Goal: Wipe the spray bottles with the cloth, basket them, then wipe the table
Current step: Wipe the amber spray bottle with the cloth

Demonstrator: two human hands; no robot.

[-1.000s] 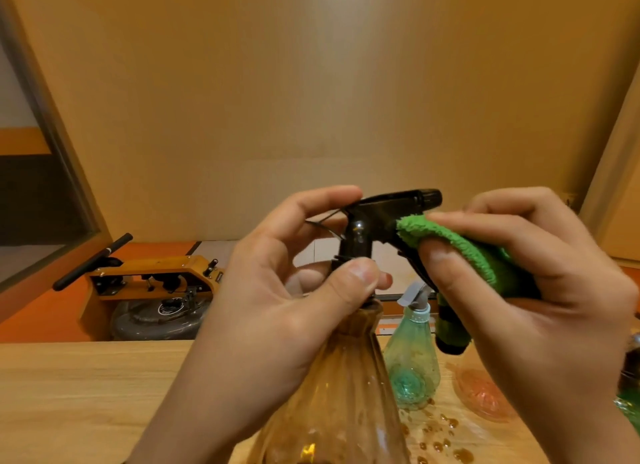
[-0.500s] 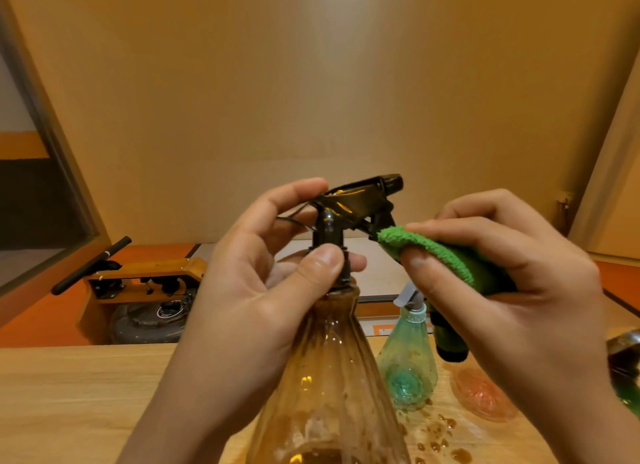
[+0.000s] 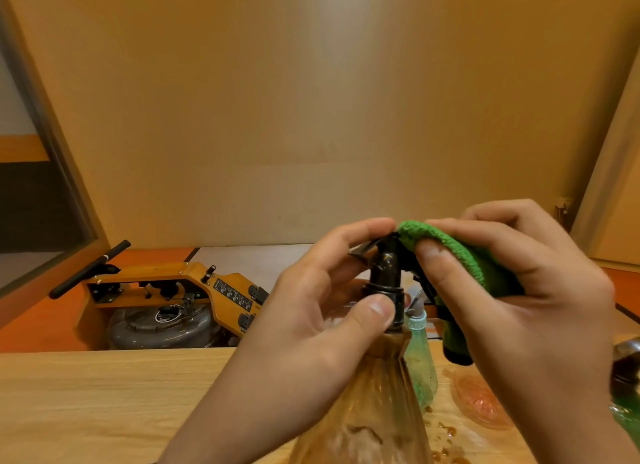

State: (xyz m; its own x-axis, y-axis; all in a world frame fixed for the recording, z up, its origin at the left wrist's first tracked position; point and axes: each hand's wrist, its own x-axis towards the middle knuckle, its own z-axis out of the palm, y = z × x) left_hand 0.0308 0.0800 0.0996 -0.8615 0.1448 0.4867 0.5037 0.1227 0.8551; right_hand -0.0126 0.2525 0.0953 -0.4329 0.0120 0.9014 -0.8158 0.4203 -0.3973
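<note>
I hold an amber see-through spray bottle (image 3: 367, 418) upright over the wooden table (image 3: 104, 404). My left hand (image 3: 311, 328) grips its neck just under the black trigger head (image 3: 386, 273). My right hand (image 3: 512, 308) pinches a green cloth (image 3: 460, 256) folded over the top and nozzle of that head, hiding the nozzle. Behind the amber bottle stands a small green spray bottle (image 3: 420, 356) with a grey top. A pink bottle (image 3: 481, 399) lies on its side at the right.
Brown droplets (image 3: 446, 439) spot the table near the bottles. A dark object (image 3: 627, 363) and something green (image 3: 627, 418) show at the right edge. Beyond the table's far edge, on the orange floor, sits an orange machine with a black handle (image 3: 166, 290).
The trigger head has turned so its nozzle now sits under the cloth. My right hand has slid the cloth up from the trigger onto the top of the head.
</note>
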